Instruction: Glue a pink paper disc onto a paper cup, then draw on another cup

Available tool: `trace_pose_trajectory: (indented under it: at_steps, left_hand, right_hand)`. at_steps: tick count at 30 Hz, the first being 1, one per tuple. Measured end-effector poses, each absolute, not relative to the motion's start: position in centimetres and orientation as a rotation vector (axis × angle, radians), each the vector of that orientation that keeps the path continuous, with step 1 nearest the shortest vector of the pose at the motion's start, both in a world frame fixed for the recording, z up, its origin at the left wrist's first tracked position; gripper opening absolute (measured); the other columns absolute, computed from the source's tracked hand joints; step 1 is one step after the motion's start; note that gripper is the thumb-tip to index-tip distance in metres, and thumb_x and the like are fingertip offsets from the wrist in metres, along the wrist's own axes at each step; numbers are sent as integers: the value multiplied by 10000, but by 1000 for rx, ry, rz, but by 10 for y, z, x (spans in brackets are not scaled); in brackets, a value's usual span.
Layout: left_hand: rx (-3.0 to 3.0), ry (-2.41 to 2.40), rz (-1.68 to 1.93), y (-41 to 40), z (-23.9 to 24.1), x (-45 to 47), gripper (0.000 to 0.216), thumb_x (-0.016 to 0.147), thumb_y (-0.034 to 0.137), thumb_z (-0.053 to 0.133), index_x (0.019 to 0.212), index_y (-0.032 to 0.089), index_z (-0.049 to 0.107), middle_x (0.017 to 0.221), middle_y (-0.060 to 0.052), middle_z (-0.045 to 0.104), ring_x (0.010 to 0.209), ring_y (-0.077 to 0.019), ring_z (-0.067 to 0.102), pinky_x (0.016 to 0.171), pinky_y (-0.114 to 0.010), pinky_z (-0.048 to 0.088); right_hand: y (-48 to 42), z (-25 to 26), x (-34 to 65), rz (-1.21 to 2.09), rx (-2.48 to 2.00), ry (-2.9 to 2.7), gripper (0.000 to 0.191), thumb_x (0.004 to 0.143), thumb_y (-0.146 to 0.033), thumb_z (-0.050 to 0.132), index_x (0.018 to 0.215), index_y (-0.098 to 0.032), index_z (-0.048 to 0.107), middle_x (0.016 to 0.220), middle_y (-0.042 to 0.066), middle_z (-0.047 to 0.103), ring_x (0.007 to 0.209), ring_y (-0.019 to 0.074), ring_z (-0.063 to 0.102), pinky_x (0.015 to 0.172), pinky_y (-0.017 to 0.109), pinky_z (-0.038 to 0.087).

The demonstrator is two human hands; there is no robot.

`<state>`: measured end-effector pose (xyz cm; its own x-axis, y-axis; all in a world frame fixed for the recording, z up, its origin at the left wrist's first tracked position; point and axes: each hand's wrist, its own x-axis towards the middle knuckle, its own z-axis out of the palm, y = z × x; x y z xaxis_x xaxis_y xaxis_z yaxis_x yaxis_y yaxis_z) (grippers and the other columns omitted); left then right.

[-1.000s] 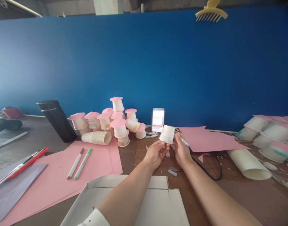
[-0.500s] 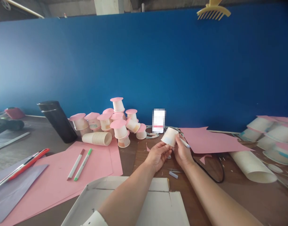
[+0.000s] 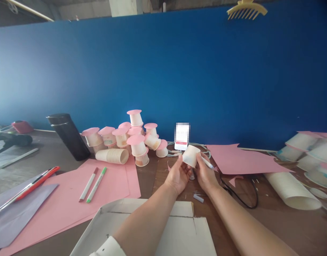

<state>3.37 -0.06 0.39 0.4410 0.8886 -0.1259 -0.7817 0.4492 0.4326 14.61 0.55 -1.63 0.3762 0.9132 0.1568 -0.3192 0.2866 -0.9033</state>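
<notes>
A white paper cup [image 3: 190,156] with a faint bluish patch is held upside down and slightly tilted between my two hands. My left hand [image 3: 178,177] has its thumb on the cup's left side and its fingers curled below. My right hand [image 3: 206,176] grips the right side of the cup and also carries a white marker [image 3: 207,163] with a bluish end between its fingers. Below the hands lies a loose pen cap [image 3: 198,198]. A phone [image 3: 181,144] with a lit screen stands behind the cup, its picture blurred.
Several cups topped with pink paper discs [image 3: 136,145] are stacked left, beside nested cups [image 3: 112,156] and a black bottle [image 3: 69,137]. Two markers [image 3: 96,185] lie on pink paper [image 3: 64,199], near a red cutter [image 3: 36,183]. Right are more cups [image 3: 293,192] and cardboard [image 3: 174,227] lies in front.
My left hand has shifted from the cup's lower rim to its left side, and the cup's tilt has changed. The view has turned slightly left.
</notes>
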Motion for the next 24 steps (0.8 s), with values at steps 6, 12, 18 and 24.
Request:
trace_pose_trajectory:
  at_steps: [6,12,18,24]
  left_hand:
    - [211,324,1074,0,6,32,567,815,612,517,1083,123,619,987,-110,662,750,-160,632,541,-218,497]
    - [136,392,1176,4,9,30,391,909,451,445,1053,125,607,945,-105,670,734,-169,642,570,-244,510]
    - [123,498,1228,9,8,30,355,879,456,512,1046,159,612,1026,-102,670,762,-160,648,569,-230,511]
    - [99,493,1274,8,10,33,291,858,394,579,1001,147,634,1108,-108,664,849,-149,659,685,-218,540]
  right_hand:
    - [-1,-13,140,841,-998,-984,455,807,-524,609,1143,-226,537,1012,28,671,911,196,635,761,321,529]
    - [-11,-3,141,613,-1179,-1168,438,839,-505,572,1169,-219,537,1080,71,657,988,222,625,836,378,524]
    - [-20,8,149,244,-1163,-1217,350,926,-422,456,1200,-213,520,987,83,673,792,186,649,724,378,554]
    - [-29,17,148,45,-1179,-1416,324,906,-366,513,1188,-231,598,1079,99,642,867,205,644,771,389,555]
